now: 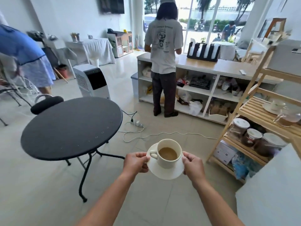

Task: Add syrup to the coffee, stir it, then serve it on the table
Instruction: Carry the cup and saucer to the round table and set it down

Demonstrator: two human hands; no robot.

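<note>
Coffee cup (169,153) sat upright on saucer (164,170), milky brown coffee (167,153) inside, handle at 9 o'clock. Left hand (136,162) and right hand (193,163) clenched on opposite saucer rims, carried over floor. Round dark surface (71,128) lay at 10 o'clock, left grip nearer, top bare. Serving step likely next.

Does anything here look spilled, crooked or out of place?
No spill: the cup sits upright on its saucer, held level over the floor. Oddest are the white cable and power strip trailing across the floor.
</note>
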